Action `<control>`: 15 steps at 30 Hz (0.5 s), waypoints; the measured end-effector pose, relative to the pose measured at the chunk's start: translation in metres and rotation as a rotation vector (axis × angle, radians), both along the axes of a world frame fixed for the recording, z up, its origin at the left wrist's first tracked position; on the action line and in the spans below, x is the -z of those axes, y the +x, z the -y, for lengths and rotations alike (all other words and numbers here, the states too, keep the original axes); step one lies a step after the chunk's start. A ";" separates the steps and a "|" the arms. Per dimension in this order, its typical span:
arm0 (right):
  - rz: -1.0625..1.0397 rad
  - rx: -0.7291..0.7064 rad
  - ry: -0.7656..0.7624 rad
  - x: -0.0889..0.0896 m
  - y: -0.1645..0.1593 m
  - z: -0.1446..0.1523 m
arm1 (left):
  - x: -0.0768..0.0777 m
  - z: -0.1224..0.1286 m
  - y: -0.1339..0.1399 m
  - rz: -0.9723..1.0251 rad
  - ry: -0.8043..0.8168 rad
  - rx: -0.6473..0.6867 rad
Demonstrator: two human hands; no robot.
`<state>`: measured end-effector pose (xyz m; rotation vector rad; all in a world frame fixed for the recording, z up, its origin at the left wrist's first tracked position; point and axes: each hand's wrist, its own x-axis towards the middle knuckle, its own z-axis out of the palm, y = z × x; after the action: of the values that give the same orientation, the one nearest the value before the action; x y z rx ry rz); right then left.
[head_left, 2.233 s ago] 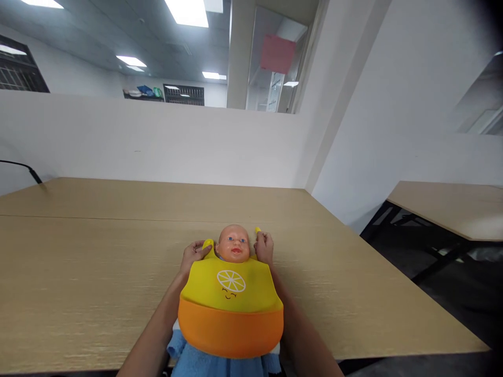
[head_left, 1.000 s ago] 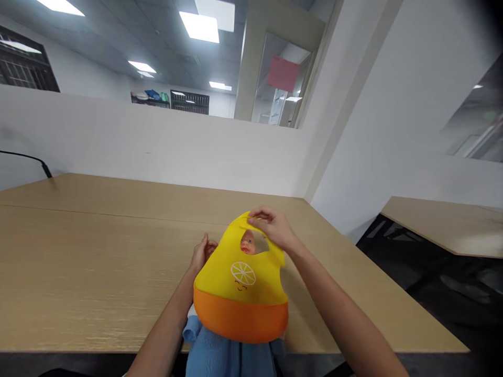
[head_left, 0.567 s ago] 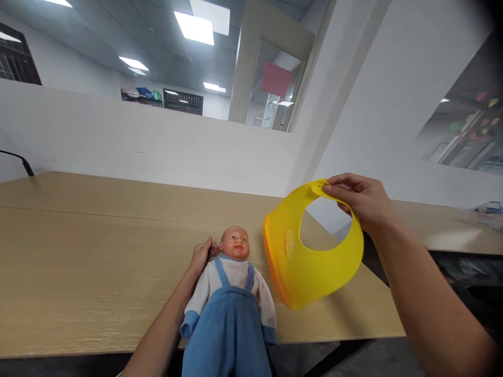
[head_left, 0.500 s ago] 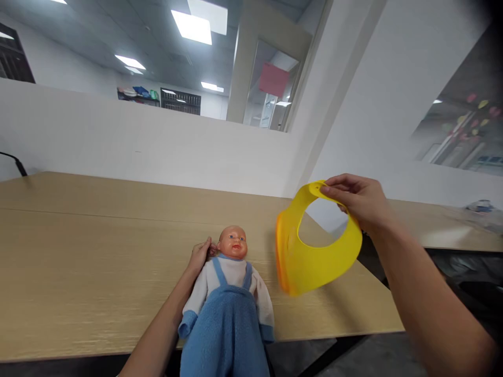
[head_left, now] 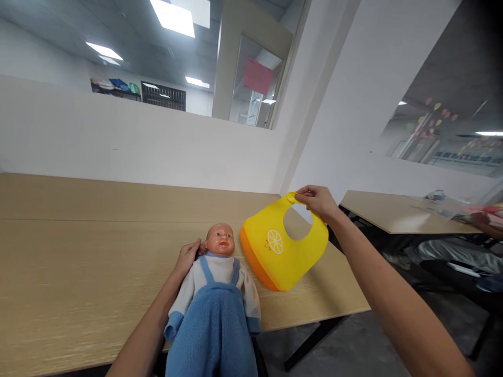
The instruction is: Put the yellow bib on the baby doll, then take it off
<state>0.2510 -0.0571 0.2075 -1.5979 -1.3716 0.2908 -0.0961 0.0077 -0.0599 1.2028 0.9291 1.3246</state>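
On the wooden table lies a baby doll [head_left: 220,277] on its back, in a white shirt and blue overalls, its legs reaching past the near edge. My left hand [head_left: 189,256] is closed at the side of its head and shoulder; the fingertips are partly hidden behind it. To the right, my right hand [head_left: 317,200] pinches the fastened neck strap of a yellow silicone bib [head_left: 301,256]. The bib hangs tilted above the table, apart from the doll. Its front shows a white citrus-slice print and an orange catch pocket along the lower left edge.
The wooden table [head_left: 98,272] runs up to a white wall [head_left: 157,157] with windows above. Beyond a gap at right stands another table [head_left: 393,212] bearing some plastic-wrapped items, with a black chair [head_left: 451,283] below. Part of another person's arm [head_left: 487,222] shows at the far right.
My right hand has turned the bib so its printed front faces me, bringing it lower and nearer the doll. My left hand stays by the doll's head. The view has swung right.
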 end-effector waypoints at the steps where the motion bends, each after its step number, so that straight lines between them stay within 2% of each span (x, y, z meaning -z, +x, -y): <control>1: -0.003 -0.006 -0.029 0.014 0.009 -0.006 | 0.000 0.000 0.000 -0.009 0.003 -0.007; 4: -0.035 -0.037 -0.099 0.068 0.031 -0.025 | 0.000 0.001 -0.001 -0.046 0.009 -0.020; 8: 0.080 0.000 -0.183 0.131 0.055 -0.041 | -0.001 0.004 -0.002 -0.094 0.026 -0.031; 11: 0.137 0.037 -0.195 0.162 0.072 -0.047 | -0.002 0.009 -0.004 -0.150 0.031 -0.045; 15: 0.204 0.098 -0.221 0.192 0.095 -0.052 | -0.002 0.027 -0.010 -0.240 0.013 -0.094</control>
<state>0.3459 -0.0047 0.0154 -1.9161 -1.4483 0.2313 -0.1058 -0.0188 -0.0574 1.3629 1.1620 1.2791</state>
